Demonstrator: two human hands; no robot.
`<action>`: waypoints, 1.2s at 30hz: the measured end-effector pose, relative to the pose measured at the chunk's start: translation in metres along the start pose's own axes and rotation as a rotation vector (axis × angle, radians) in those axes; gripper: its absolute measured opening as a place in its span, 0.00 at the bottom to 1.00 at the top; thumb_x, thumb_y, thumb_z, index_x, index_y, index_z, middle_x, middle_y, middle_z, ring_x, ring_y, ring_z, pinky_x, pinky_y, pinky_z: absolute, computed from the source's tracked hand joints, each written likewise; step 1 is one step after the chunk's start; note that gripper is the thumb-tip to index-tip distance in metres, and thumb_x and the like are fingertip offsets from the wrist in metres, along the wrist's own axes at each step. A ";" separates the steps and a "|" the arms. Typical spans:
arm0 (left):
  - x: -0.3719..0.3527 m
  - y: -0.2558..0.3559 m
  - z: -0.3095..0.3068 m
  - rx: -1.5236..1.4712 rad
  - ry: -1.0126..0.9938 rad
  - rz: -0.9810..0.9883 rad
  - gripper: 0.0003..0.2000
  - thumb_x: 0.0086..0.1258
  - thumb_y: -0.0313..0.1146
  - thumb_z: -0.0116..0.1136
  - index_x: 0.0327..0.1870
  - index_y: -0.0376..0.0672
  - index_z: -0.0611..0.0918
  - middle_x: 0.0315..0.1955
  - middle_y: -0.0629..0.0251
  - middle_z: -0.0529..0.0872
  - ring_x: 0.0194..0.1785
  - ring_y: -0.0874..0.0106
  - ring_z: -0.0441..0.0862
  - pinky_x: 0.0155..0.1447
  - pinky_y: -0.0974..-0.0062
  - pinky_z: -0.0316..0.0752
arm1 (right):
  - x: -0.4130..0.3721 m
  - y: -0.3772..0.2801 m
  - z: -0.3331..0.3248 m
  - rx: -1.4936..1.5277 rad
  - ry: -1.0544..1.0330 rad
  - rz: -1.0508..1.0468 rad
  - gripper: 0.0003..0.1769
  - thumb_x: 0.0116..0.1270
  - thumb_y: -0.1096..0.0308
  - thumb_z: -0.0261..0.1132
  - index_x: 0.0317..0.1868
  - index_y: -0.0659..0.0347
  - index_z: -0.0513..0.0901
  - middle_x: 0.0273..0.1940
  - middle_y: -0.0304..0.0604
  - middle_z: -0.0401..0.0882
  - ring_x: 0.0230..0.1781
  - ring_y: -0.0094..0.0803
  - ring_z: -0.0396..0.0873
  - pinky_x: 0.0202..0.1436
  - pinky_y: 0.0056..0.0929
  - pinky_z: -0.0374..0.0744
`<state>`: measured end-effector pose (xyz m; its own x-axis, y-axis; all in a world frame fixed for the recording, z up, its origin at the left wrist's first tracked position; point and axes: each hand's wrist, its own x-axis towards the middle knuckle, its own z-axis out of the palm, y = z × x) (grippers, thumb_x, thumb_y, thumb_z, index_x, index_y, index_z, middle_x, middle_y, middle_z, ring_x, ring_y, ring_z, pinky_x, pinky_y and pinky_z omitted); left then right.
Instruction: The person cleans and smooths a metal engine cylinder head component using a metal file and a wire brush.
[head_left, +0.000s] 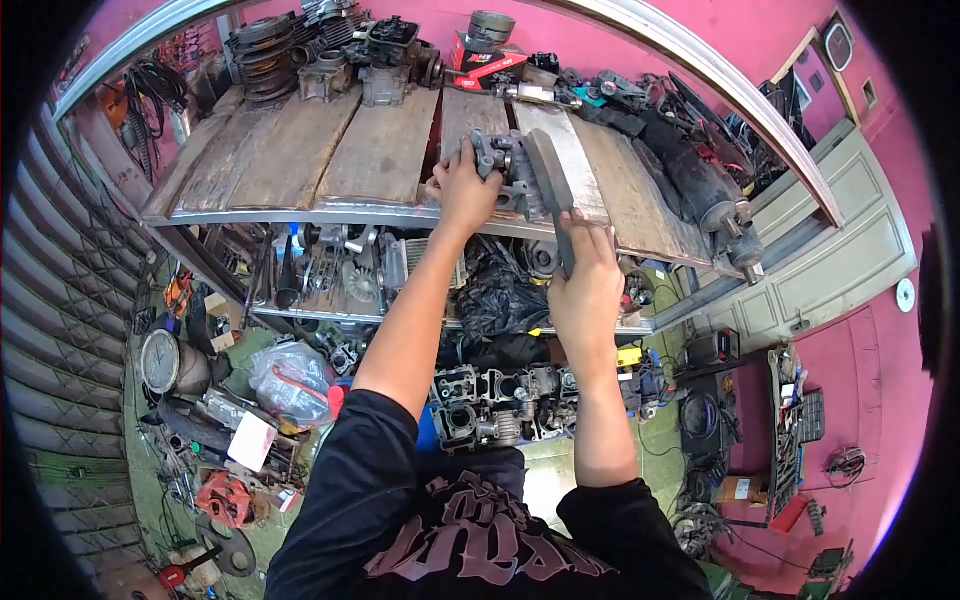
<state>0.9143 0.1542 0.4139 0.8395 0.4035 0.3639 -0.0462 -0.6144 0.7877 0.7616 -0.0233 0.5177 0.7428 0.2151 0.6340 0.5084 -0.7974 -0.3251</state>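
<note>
My left hand (464, 195) is closed around a small grey cast-metal engine part (510, 165) at the front edge of the wooden bench (380, 160). The fingers cover much of its left side. Just to the right, my right hand (588, 290) grips the near end of a long, flat, dark grey bar (552, 175). This bar points away from me over the bench, its left edge close beside the metal part. A pale metal strip (570, 150) lies among the planks under and beside the bar.
Finned cylinders (265, 60), blackened engine parts and a red box (490, 65) stand along the bench's back. An exhaust muffler (700, 180) lies on the right. Below are a shelf with a black plastic bag (500, 300) and several engine castings (500, 395). Parts clutter the floor at left.
</note>
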 end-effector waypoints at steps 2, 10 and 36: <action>-0.002 0.001 -0.001 -0.018 0.005 -0.013 0.47 0.64 0.47 0.67 0.85 0.41 0.62 0.74 0.49 0.75 0.76 0.46 0.64 0.78 0.38 0.47 | 0.005 -0.002 0.007 -0.019 0.001 -0.062 0.32 0.55 0.89 0.62 0.63 0.67 0.84 0.63 0.55 0.83 0.65 0.57 0.81 0.82 0.56 0.69; -0.007 0.008 -0.001 -0.036 0.013 -0.085 0.48 0.63 0.45 0.70 0.85 0.42 0.63 0.73 0.52 0.78 0.76 0.47 0.65 0.77 0.36 0.46 | 0.063 0.006 0.055 -0.075 -0.033 -0.185 0.29 0.55 0.87 0.62 0.60 0.65 0.85 0.61 0.53 0.85 0.60 0.56 0.84 0.80 0.55 0.71; -0.008 0.007 0.002 -0.044 0.094 -0.020 0.43 0.65 0.45 0.65 0.83 0.41 0.67 0.63 0.50 0.86 0.73 0.51 0.68 0.77 0.44 0.46 | 0.113 -0.008 0.069 -0.186 -0.251 -0.103 0.19 0.58 0.83 0.66 0.52 0.69 0.84 0.59 0.58 0.85 0.57 0.56 0.85 0.81 0.59 0.68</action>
<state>0.9080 0.1457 0.4156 0.7860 0.4789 0.3910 -0.0550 -0.5758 0.8158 0.8714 0.0465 0.5434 0.7877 0.4133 0.4569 0.5149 -0.8488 -0.1198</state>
